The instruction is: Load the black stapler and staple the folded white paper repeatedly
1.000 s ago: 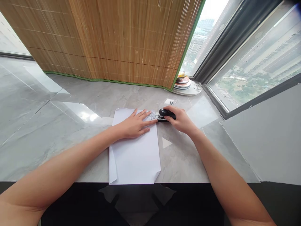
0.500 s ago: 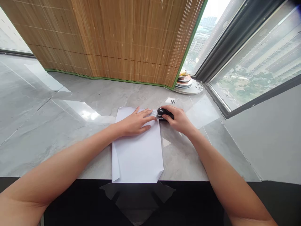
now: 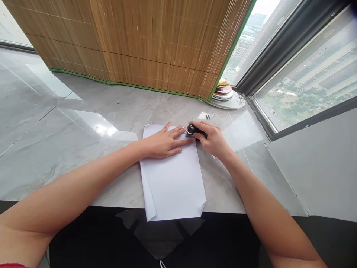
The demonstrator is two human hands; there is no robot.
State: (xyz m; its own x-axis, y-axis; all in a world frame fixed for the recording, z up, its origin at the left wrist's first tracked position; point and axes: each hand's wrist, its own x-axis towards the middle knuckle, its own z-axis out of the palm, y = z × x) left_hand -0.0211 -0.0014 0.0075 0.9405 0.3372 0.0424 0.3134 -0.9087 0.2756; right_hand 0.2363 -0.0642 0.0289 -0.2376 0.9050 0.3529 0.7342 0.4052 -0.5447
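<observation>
Frame centre: our left hand, fingers spread, lies on paper, likely steadying it; our right hand, fingers curled, pinches stapler.

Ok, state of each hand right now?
Left hand: open, fingers spread on the white paper.
Right hand: closed around the black stapler.

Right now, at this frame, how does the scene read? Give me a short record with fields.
Left hand: flat on the white paper, fingers spread
Right hand: gripping a black stapler
Stapler position: front end at the paper's right edge, near its far corner
Paper state: on the gray counter, near corners curled, near edge overhanging
Beyond right hand: two small dark strips
Background: stacked plates, bamboo blind, windows
</observation>
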